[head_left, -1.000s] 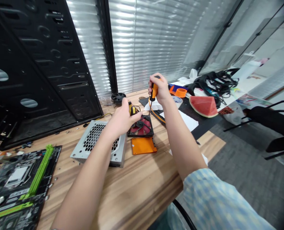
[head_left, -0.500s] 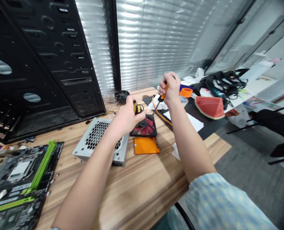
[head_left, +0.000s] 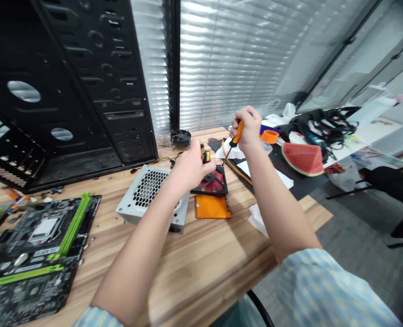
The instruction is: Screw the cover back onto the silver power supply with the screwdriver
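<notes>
My right hand (head_left: 247, 126) is wrapped round the orange and black handle of a screwdriver (head_left: 236, 136), whose tip points down at the back right corner of a red and black fan (head_left: 214, 182). My left hand (head_left: 195, 164) is at the fan's left side, its fingers curled at the fan's back edge. A yellow and black object (head_left: 205, 156) shows by those fingers; whether they grip it or the fan is hidden. An orange plate (head_left: 212, 207) lies just in front of the fan. Left of it, partly under my left forearm, is a grey power supply (head_left: 131, 193).
A black computer case (head_left: 120, 91) stands at the back left, a motherboard (head_left: 41, 245) in front of it. Behind my left hand sits a small black fan (head_left: 180, 137). To the right are an orange tape roll (head_left: 269, 136), a watermelon-shaped item (head_left: 303, 158) and white paper (head_left: 258, 219).
The whole view has shifted, so the scene appears farther right and more of the motherboard shows. Both hands keep nearly the same places at the fan, the screwdriver still in my right hand.
</notes>
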Demonstrator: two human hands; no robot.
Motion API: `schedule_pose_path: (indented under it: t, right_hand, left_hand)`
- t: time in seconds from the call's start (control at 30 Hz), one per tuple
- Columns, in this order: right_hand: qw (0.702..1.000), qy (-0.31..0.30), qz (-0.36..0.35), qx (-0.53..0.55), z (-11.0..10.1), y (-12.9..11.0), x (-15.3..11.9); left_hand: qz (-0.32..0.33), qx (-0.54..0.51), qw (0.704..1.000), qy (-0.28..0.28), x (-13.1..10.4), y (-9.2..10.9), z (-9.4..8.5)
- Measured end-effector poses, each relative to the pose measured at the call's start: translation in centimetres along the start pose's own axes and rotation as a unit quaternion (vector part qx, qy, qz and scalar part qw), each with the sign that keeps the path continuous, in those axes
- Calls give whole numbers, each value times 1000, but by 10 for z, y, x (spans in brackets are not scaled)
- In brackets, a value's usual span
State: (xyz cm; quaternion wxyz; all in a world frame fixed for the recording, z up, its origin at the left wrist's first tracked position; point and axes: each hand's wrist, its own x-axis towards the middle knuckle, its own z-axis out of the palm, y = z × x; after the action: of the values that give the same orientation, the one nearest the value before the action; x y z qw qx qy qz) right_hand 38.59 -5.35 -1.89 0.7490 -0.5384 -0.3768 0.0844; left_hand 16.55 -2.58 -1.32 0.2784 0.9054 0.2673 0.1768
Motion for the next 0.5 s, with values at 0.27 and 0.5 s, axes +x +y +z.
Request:
schedule_pose_path:
  t: [0.27,0.5]
  right_hand:
    - [989,-122,-28,83,-4,-38,10]
    - [985,-159,-63,1,12,-50,-6]
  left_hand:
    - [19,21,999,-27,-5,7,6]
    - [23,-19,999,-39,-6,0,2]
